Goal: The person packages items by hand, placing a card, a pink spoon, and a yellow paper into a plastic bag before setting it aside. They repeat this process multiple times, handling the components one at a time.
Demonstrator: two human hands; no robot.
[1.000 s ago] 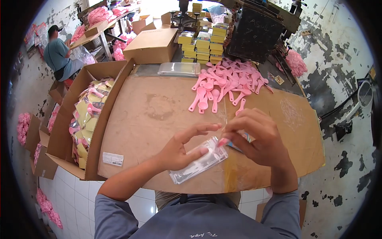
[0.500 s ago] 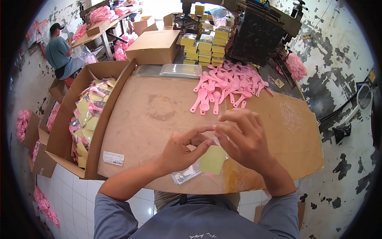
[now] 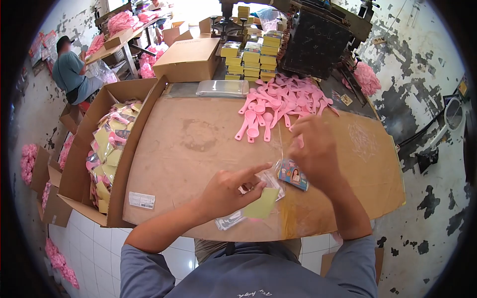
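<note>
**Inspector:** Right hand [image 3: 310, 144] is leaving the clear bag [image 3: 229, 218] and travelling up the bench [image 3: 189, 139] toward the pink spoons [image 3: 283, 99]. Half a second ago it was working at the bag's mouth beside the left hand [image 3: 226, 191].

**Clerk:** Is it carrying anything?

**Inspector:** Cannot tell. It is blurring, with its fingers turned away, just short of the nearest spoon.

**Clerk:** And the left hand?

**Inspector:** It is pinching the bag's upper end and holding it down near the bench's front edge. The yellow card [image 3: 262, 203] appears to be sitting inside.

**Clerk:** Any spoon in the bag?

**Inspector:** None is showing, so I am judging it part filled. A printed card [image 3: 293, 175] is lying just beside it.
</note>
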